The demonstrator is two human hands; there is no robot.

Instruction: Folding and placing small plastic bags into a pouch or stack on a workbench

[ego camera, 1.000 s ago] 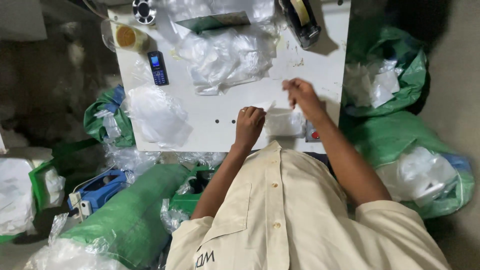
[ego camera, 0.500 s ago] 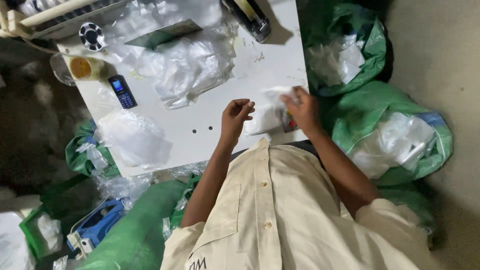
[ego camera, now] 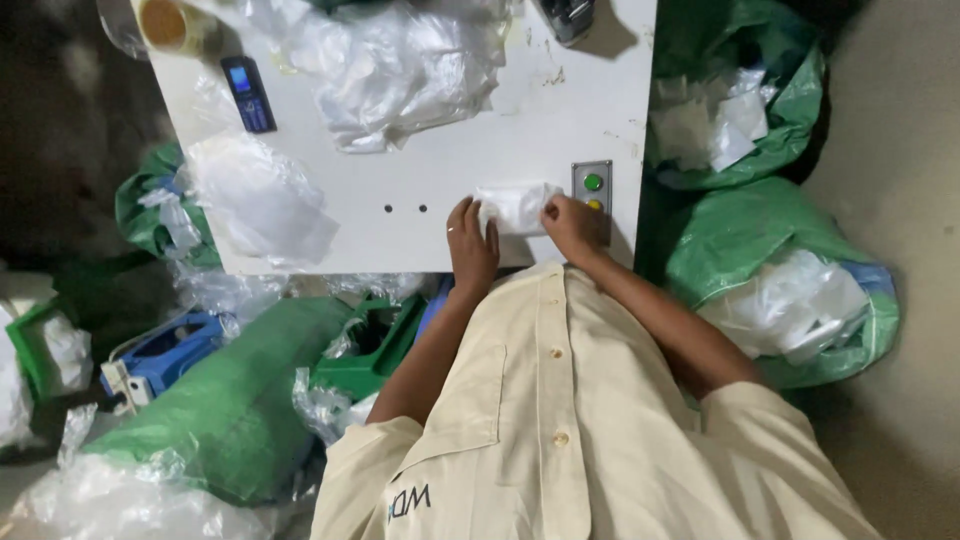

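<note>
A small folded clear plastic bag (ego camera: 518, 207) lies on the white table (ego camera: 400, 215) near its front edge. My left hand (ego camera: 471, 244) presses on the bag's left end with fingers curled over it. My right hand (ego camera: 574, 225) grips the bag's right end, beside a small panel with a green button (ego camera: 593, 183). A ring shows on my left hand. Both forearms reach out from a cream shirt.
A heap of clear plastic bags (ego camera: 395, 65) lies at the table's back, another bag (ego camera: 260, 200) hangs over its left edge. A dark phone (ego camera: 248, 93) and a tape roll (ego camera: 168, 22) sit at back left. Green sacks of plastic (ego camera: 775, 270) stand right; a green sack (ego camera: 220, 400) and a blue crate (ego camera: 160, 350) stand left.
The view has shifted and zoomed. My hands have come closer together on the small plastic bag and pulled it toward the table's front edge.
</note>
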